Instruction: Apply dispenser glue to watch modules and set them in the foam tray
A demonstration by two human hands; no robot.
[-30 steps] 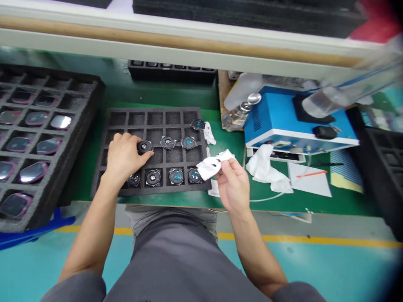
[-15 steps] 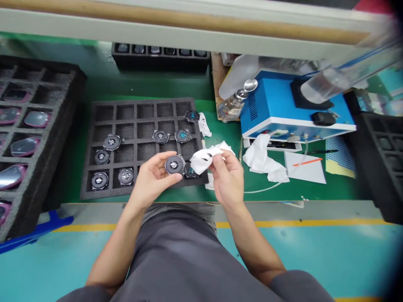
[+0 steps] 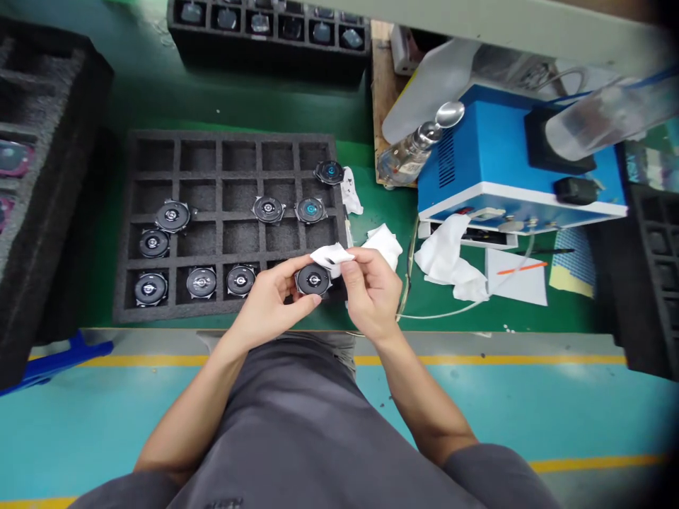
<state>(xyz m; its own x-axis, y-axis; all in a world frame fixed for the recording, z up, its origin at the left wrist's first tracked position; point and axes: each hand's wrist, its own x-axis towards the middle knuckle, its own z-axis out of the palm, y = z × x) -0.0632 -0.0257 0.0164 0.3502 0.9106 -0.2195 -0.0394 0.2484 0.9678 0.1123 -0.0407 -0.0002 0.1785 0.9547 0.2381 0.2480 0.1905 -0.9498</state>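
Note:
Over the front right corner of the grey foam tray point(image 3: 238, 134), my left hand point(image 3: 270, 300) grips a round black watch part point(image 3: 312, 280) by its edges, its dark face upward. My right hand point(image 3: 374, 290) pinches a white cloth point(image 3: 332, 254), which lies against the upper edge of that part. Several similar round parts sit in the tray's compartments, among them one at the front left point(image 3: 151, 288) and one with a teal centre point(image 3: 310, 210). Another point(image 3: 329, 172) rests tilted on the tray's right rim.
A blue machine point(image 3: 498, 155) stands at the right, with a glass bottle point(image 3: 406, 159) beside it. White cloths point(image 3: 450, 261) and an orange stick on paper point(image 3: 517, 276) lie before it. Foam trays stand at the left point(image 3: 58, 120) and back point(image 3: 270, 56).
The camera view has shifted. My hands have come closer together, and the white cloth now touches the held part's edge instead of being apart from it.

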